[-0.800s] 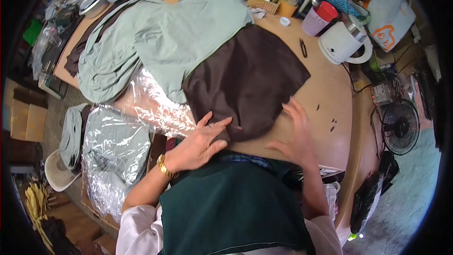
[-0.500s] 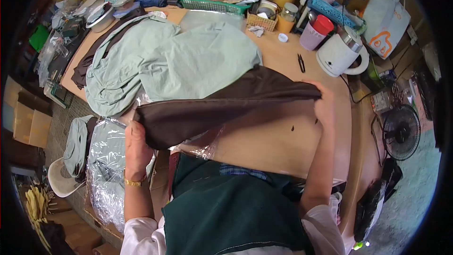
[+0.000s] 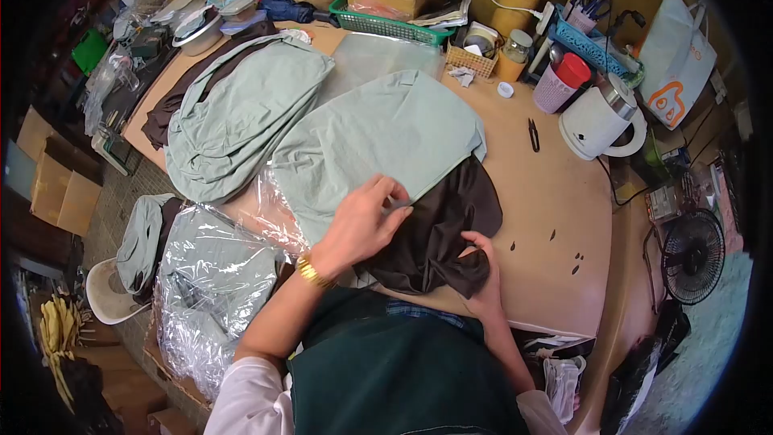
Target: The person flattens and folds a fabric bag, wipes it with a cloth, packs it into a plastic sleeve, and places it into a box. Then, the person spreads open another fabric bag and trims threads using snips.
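In front of me lies a sewn cloth piece with a pale green panel (image 3: 366, 133) and a dark brown part (image 3: 431, 234) joined along a seam. My left hand (image 3: 358, 221), with a gold watch on the wrist, is closed at that seam, fingertips pinched on the cloth. On the brown part's right edge, my right hand (image 3: 481, 278) is wrapped round a bunched fold, thumb on top. To the left, another pale green and brown cloth piece (image 3: 241, 117) lies folded on the table.
Small black thread snips (image 3: 533, 135) lie on the tabletop (image 3: 555, 193) near a white electric kettle (image 3: 597, 119). A pink cup (image 3: 555, 87) and a green basket (image 3: 386, 26) stand at the back. Clear plastic wrapping (image 3: 213, 298) covers cloth at lower left. A fan (image 3: 692, 256) is at right.
The brown part was stretched wide between both hands; now it lies bunched on the table. My left hand has moved right and up to the seam, my right hand left and down.
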A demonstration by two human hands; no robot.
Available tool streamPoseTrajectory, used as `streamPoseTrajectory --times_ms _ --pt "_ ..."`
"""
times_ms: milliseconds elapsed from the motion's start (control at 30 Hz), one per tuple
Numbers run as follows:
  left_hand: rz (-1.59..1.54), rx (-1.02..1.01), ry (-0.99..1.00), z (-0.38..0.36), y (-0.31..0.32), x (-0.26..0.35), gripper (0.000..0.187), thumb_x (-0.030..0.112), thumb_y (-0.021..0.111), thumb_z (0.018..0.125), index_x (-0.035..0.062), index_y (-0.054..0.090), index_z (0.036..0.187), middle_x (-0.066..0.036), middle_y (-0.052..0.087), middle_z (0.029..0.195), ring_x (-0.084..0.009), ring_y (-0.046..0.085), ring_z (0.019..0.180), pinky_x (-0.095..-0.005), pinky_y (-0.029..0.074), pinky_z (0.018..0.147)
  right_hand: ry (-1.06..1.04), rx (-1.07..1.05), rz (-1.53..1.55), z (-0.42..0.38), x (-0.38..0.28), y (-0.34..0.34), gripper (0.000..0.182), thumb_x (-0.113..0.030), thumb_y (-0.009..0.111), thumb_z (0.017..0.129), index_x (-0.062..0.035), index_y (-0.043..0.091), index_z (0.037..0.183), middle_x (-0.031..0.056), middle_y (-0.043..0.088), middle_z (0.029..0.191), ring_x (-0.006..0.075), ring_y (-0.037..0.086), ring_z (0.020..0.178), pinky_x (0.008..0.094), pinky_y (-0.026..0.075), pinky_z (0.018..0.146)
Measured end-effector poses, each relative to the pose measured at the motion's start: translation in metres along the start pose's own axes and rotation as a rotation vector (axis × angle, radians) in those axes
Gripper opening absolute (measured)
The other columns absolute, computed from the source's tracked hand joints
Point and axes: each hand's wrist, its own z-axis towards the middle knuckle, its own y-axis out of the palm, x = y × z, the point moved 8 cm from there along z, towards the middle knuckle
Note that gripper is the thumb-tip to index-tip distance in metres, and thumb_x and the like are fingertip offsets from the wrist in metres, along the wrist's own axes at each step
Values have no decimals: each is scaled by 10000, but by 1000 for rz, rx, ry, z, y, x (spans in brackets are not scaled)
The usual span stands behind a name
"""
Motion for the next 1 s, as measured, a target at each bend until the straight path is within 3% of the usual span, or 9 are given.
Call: streamPoseTrajectory --times_ms 67,233,300,467,600,833,867,967,1000 --pt "518 399 440 9 5 -2 159 135 710 836 14 608 855 -146 642 840 -336 646 783 -410 504 664 28 -51 -52 0 -4 -1 389 -2 730 790 -16 551 1135 4 557 888 57 567 760 212 498 731" --pt "507 234 250 29 13 -35 159 90 700 815 27 588 909 -140 582 876 -351 595 844 -424 495 729 178 -186 20 -5 14 -10 322 -4 724 795 -2 564 1075 24 580 930 64 558 805 223 489 754" --pt "477 153 159 32 11 -44 160 77 691 819 32 583 928 -136 575 904 -347 586 880 -420 490 761 -3 -243 -38 -4 0 -9 239 -18 727 778 -9 594 976 75 623 1005 121 593 875 267 479 774" --pt "566 361 600 -4 -11 69 110 58 630 866 48 553 944 -141 596 1264 -371 555 1195 -508 408 1018 -650 -266 -443 7 -125 42 262 -95 736 723 -33 647 962 157 639 1089 281 642 919 366 449 891" --pt "449 90 733 -30 -2 139 127 25 570 892 49 514 1003 -105 536 1398 -331 474 1331 -605 235 1135 -1152 -45 -720 34 -147 63 302 -243 668 836 -41 668 1060 203 642 1132 349 640 963 444 397 995" --pt "648 -267 912 -61 36 148 200 7 597 822 65 531 1003 -68 528 1416 -266 457 1360 -635 161 1155 -980 4 -1064 116 -156 65 325 -257 658 851 -32 662 1086 208 637 1149 359 631 995 439 402 993" --pt "651 -274 911 -68 40 143 200 7 597 822 65 531 1003 -68 528 1416 -266 457 1360 -635 161 1155 -943 -15 -1089 122 -155 63 328 -259 657 853 -31 661 1090 209 637 1151 360 629 1000 439 403 993" --pt "333 343 1062 -97 6 143 315 -7 691 723 62 608 1019 -122 650 1107 -308 654 977 -513 470 942 -914 -75 -1090 121 -164 64 338 -264 652 859 -27 658 1101 212 635 1159 364 625 1013 437 405 993" --pt "195 225 1156 -95 19 139 338 -28 721 688 64 637 1003 -120 647 949 -289 636 790 -413 521 745 -911 -95 -1107 117 -168 65 342 -266 651 862 -26 657 1105 212 634 1161 366 624 1018 436 406 992"
